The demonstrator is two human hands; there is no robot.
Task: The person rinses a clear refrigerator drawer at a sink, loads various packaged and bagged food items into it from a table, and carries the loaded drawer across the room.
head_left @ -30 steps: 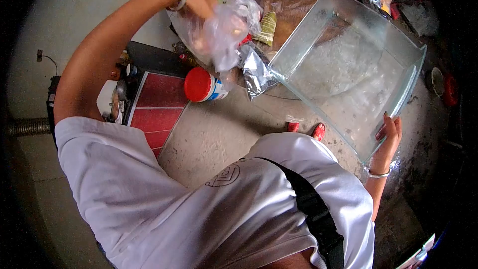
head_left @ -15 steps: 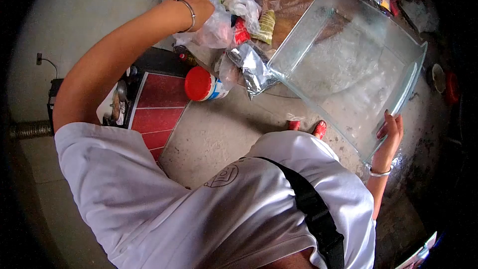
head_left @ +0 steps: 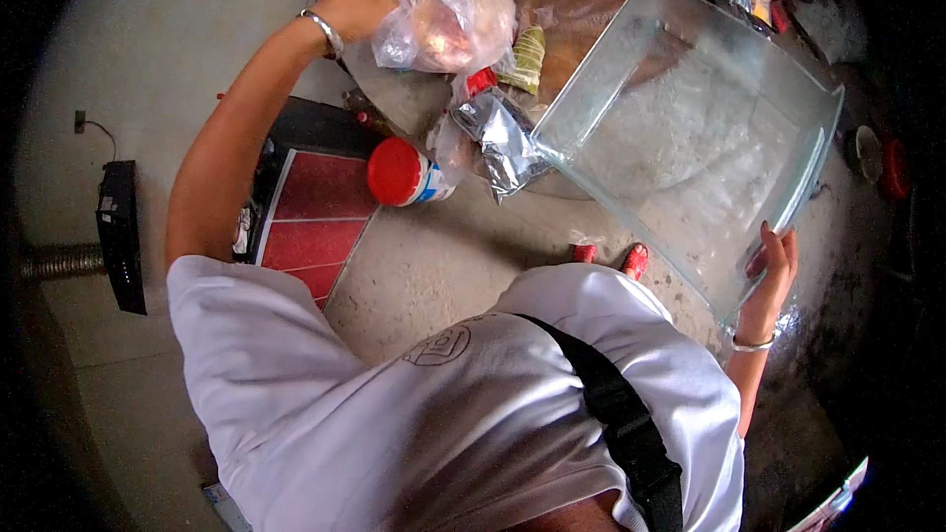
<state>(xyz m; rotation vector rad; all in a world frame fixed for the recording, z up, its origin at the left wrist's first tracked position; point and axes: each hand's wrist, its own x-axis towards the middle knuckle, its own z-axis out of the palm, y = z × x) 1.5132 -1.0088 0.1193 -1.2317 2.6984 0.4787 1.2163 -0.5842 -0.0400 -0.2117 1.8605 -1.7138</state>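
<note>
Bag (head_left: 448,25): left hand (head_left: 357,10) pinches its side | glass tank (head_left: 685,128): overhangs near edge of tabletop (head_left: 564,15), so right hand (head_left: 773,271) grips its near end, likely steadying it

Kitchen by looks — black range hood (head_left: 122,238) with ribbed duct (head_left: 63,261), red-panelled cabinet (head_left: 313,199) — concrete-like floor (head_left: 419,276).

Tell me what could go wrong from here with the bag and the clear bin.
The bag looks thin and hangs from the left hand, so it might tear or slip.

The bin is held only near one corner, by the right hand; it could tip if that grip slackens.

The foil pack lies right by the bin's left corner, so a shift might knock it.
</note>
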